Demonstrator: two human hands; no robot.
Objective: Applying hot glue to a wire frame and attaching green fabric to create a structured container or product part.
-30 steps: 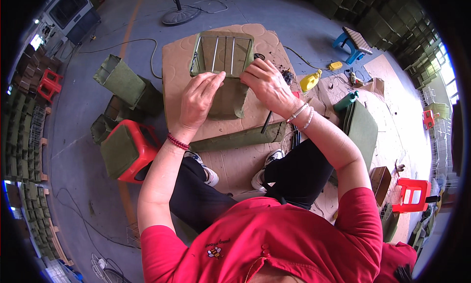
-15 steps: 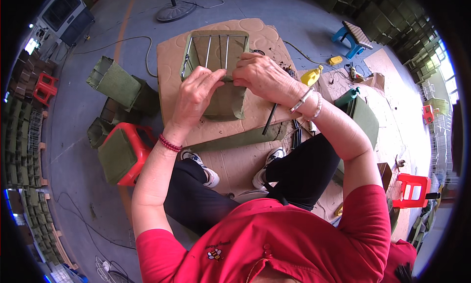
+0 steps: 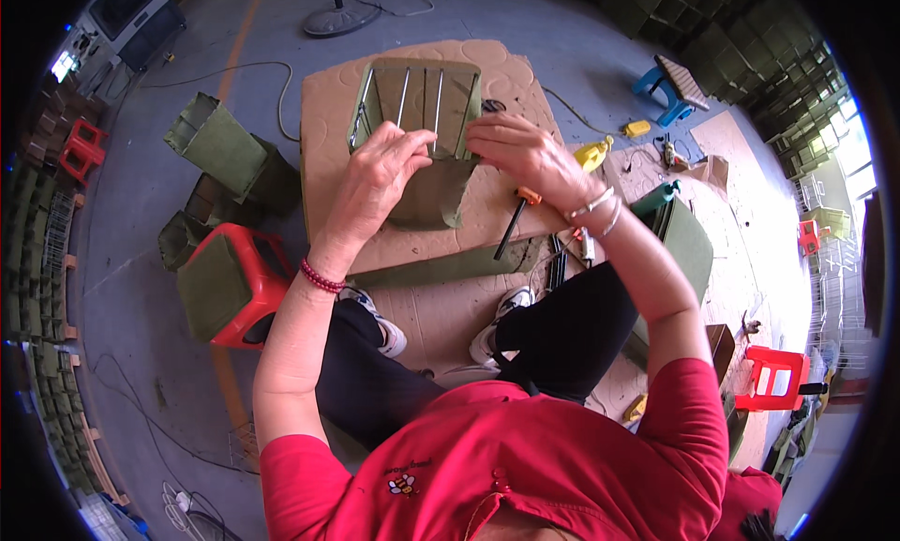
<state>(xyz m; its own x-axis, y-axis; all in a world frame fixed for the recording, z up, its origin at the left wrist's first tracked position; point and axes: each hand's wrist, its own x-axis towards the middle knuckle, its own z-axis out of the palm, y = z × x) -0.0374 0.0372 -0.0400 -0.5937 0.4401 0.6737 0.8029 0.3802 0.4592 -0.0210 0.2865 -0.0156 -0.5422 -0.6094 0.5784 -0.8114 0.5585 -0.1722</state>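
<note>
A green fabric-covered box (image 3: 433, 196) with a metal wire frame (image 3: 403, 96) inside lies on a cardboard-covered work surface (image 3: 328, 119) in front of me. My left hand (image 3: 380, 175) is closed in a pinch at the box's near rim, by the end of a wire rod. My right hand (image 3: 530, 157) has its fingers pressed together at the right corner of the same rim. Exactly what lies between the fingertips is hidden. Beneath my right wrist lies a tool with an orange handle and black shaft (image 3: 511, 227).
Finished-looking green boxes (image 3: 216, 147) lie on the floor at left, beside a red stool (image 3: 253, 288) bearing a green panel. A yellow bottle (image 3: 592, 154) and a teal bottle (image 3: 656, 198) are at right. A blue-legged stool (image 3: 670, 86) stands farther off. A fan base (image 3: 342, 21) is beyond.
My right hand has slid right along the rim to the corner, away from my left hand, which stays at nearly the same spot. The tool's orange handle has come into sight.
</note>
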